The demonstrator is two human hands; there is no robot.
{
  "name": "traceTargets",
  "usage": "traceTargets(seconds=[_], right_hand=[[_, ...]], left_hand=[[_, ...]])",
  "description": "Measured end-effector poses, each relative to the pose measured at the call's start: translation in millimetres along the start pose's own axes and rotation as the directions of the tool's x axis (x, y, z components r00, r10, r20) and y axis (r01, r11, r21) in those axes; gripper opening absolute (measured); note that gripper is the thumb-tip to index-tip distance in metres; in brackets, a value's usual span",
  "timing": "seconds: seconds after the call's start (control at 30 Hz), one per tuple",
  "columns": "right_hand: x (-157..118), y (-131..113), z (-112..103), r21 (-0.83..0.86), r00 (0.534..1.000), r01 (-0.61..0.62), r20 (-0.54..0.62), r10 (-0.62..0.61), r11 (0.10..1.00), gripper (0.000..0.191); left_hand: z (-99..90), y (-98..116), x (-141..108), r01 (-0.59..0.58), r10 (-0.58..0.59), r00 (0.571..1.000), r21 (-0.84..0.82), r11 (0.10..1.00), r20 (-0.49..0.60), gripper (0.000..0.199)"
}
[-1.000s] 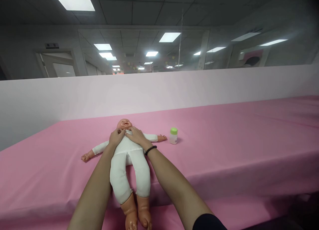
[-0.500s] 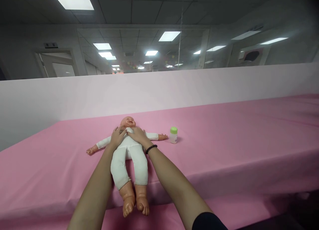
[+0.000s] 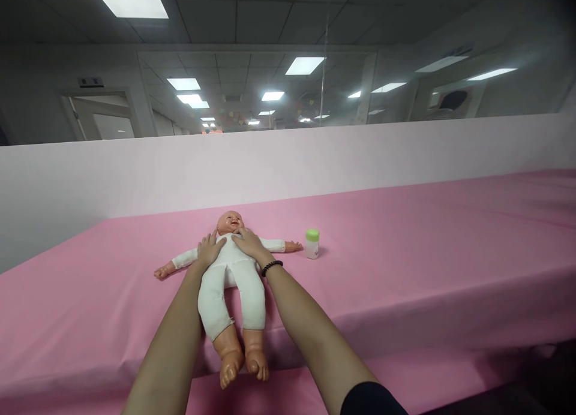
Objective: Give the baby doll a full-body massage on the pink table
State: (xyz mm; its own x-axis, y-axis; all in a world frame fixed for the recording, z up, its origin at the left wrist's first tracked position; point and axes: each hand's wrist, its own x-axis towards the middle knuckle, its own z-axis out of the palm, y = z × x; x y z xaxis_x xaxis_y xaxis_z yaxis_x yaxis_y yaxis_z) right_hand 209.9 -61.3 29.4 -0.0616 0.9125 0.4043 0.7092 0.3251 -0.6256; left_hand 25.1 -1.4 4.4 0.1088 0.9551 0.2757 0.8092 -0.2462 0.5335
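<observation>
A baby doll [image 3: 234, 270] with a white cloth body and plastic head, hands and feet lies on its back, arms stretched out sideways. My left hand [image 3: 210, 250] rests flat on the left side of its chest, fingers spread toward its shoulder. On the other side of the chest lies my right hand [image 3: 248, 244], also flat, its fingers near the doll's neck. A dark beaded bracelet [image 3: 272, 267] circles my right wrist. Just beyond the doll's hand on the right stands a small bottle [image 3: 312, 244] with a green cap; neither of my hands touches it.
Pink cloth [image 3: 405, 253] covers the table, and the doll's feet reach over its front edge. Behind the table runs a low white wall [image 3: 288, 163] with a glass pane [image 3: 252, 85] above it. The bottle stands upright right of the doll.
My hands have moved slightly apart on the doll's chest, the left one outward to the left. More of the white chest shows between them. The bottle stays in place.
</observation>
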Motion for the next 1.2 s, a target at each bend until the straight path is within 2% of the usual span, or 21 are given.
traceTargets(seconds=[0.1,0.2,0.3,0.43,0.5,0.57,0.67,0.73,0.87,1.0,1.07,1.2], right_hand=[[-4,5,-9,-0.117,0.990,-0.135,0.020,0.138,0.984,0.045],[-6,14,-17,-0.239,0.972,-0.220,0.029,0.234,0.946,0.056],[-5,23,-21,-0.314,0.957,-0.279,-0.009,0.291,0.907,0.059],[-2,33,-25,-0.395,0.929,-0.368,-0.116,0.352,0.842,0.047],[-1,38,-29,-0.419,0.910,-0.415,-0.194,0.367,0.808,0.041],[0,43,-34,-0.411,0.871,-0.489,-0.284,0.402,0.769,0.037],[-1,54,-43,-0.310,0.766,-0.634,-0.377,0.521,0.708,0.033],[-3,60,-47,-0.248,0.714,-0.690,-0.385,0.585,0.680,0.034],[-5,65,-48,-0.198,0.691,-0.712,-0.372,0.620,0.674,0.040],[-1,64,-46,-0.143,0.692,-0.701,-0.376,0.617,0.699,0.043],[2,63,-46,-0.114,0.686,-0.700,-0.383,0.619,0.705,0.042],[5,64,-46,-0.059,0.679,-0.687,-0.407,0.610,0.725,0.041]], left_hand=[[-3.6,-1,-4,0.110,-0.114,0.993,0.106,0.988,0.026,0.079],[-9.0,-2,-11,0.190,-0.190,0.982,0.148,0.971,-0.013,0.081],[-13.3,-6,-19,0.275,-0.259,0.960,0.175,0.945,-0.106,0.085],[-13.9,-15,-27,0.356,-0.293,0.911,0.196,0.914,-0.290,0.068],[-12.1,-19,-28,0.398,-0.313,0.864,0.152,0.905,-0.395,0.062],[-9.9,-23,-26,0.445,-0.364,0.794,0.057,0.894,-0.486,0.063],[-7.8,-26,-22,0.482,-0.458,0.666,-0.129,0.867,-0.589,0.075],[-8.0,-27,-20,0.462,-0.497,0.601,-0.235,0.855,-0.626,0.084],[-10.0,-28,-18,0.404,-0.556,0.520,-0.386,0.829,-0.649,0.095],[-10.6,-31,-10,0.434,-0.626,0.452,-0.456,0.777,-0.636,0.103],[-11.8,-33,-6,0.479,-0.672,0.439,-0.477,0.737,-0.597,0.106],[-18.3,-29,-8,0.531,-0.724,0.452,-0.495,0.688,-0.521,0.113]])
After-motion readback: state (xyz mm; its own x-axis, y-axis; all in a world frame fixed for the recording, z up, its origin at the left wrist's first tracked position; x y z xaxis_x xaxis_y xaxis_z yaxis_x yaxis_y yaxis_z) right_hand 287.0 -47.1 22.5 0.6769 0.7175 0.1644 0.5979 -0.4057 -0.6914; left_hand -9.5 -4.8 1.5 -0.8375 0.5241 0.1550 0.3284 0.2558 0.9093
